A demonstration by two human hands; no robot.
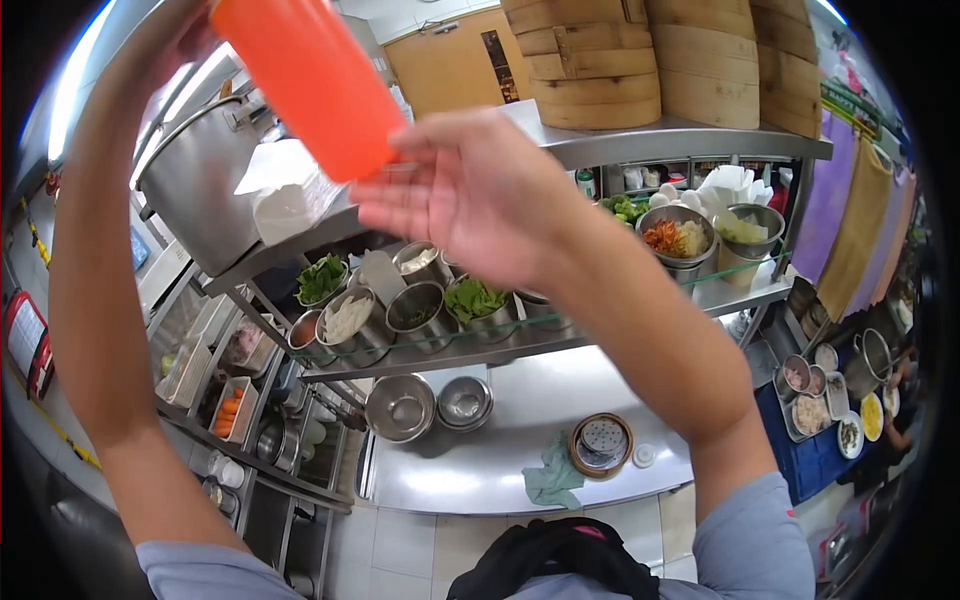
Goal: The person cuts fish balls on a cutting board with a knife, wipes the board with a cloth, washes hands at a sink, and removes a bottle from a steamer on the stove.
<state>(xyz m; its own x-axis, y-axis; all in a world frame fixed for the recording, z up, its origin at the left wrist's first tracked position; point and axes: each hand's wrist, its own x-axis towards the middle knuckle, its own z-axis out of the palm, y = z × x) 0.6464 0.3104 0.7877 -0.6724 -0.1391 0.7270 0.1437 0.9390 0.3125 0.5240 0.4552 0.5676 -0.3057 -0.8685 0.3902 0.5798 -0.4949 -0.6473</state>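
Both arms are raised high. An orange-red plastic container (315, 90) is tilted in the air above the shelf. My left hand (195, 38) is at its upper left end, partly cut off and dim, with its fingers hidden. At the lower right end is my right hand (450, 195), palm showing and fingers stretched toward the container, slightly blurred. Its fingertips lie close to the container; whether they press on it is unclear. Behind them a white plastic bag (285, 195) lies on the upper shelf.
Bamboo steamers (590, 65) stand on the top shelf, right of a large steel pot (200, 170). Below are metal tubs of greens (480, 300). The steel counter (450, 480) holds metal bowls (400, 408), a green cloth (553, 478) and a small steamer (601, 445).
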